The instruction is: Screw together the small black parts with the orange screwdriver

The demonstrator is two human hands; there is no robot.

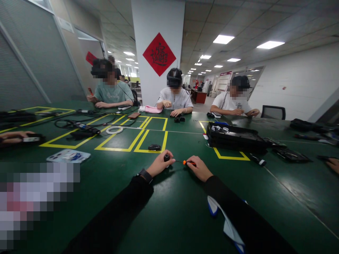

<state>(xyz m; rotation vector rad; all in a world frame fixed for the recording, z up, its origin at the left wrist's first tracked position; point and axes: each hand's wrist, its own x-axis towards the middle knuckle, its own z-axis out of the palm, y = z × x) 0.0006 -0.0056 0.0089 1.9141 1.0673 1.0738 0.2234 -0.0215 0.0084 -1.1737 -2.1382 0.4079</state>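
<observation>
In the right hand (200,169), an orange screwdriver (184,162) is gripped, pointing toward the left hand (159,164), which pinches a small black part (166,158). If the screwdriver slips, it may poke that hand; a loose pinch may drop the part onto the bench (169,211).

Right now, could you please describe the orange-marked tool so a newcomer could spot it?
At the green table, follow the black sleeves forward. The right hand holds the tool; its bright orange sets it apart from the black object in the left hand.
</observation>
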